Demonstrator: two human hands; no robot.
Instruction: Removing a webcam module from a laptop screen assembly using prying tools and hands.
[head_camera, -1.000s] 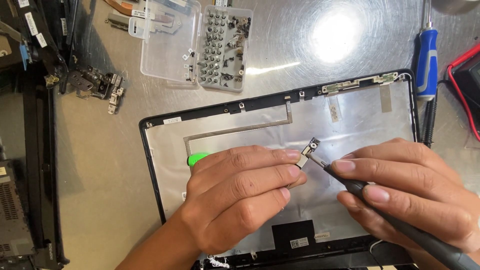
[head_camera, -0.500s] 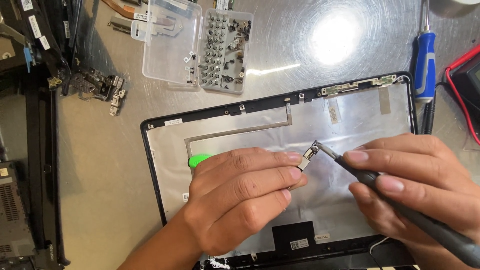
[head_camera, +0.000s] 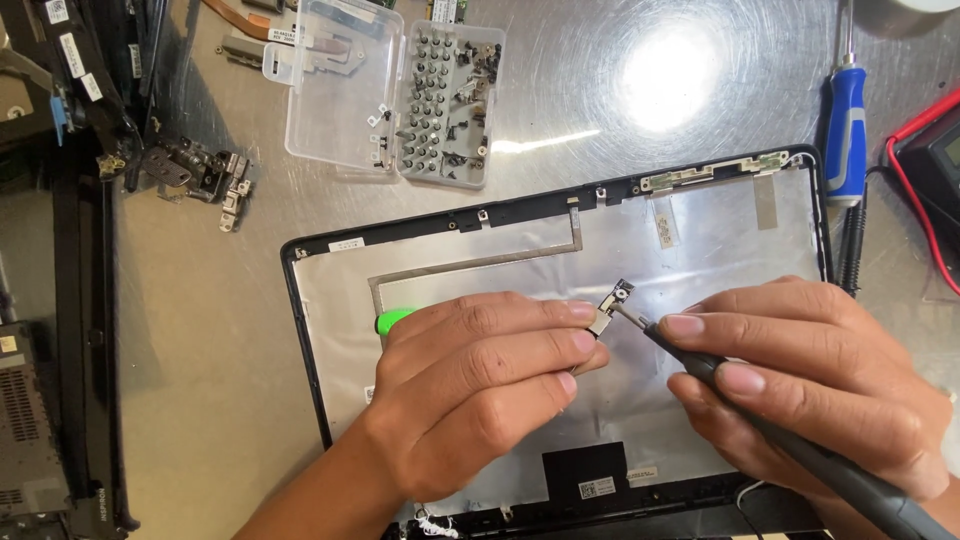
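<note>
Left hand (head_camera: 480, 400) pinching small metal bracket (head_camera: 612, 308) above lid (head_camera: 330, 300) centre. Right hand (head_camera: 800, 385) gripping driver (head_camera: 800, 450), tip touching bracket from right; shaft slanting down-right. Both hands equally close.

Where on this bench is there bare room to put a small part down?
Bare steel lies between the clear screw box and the blue screwdriver. Another bare strip runs between the laptop lid cover and the black frame. Crowded: the top left, with hinges, and the lid's middle, where the left hand and right hand work a small bracket.
</note>
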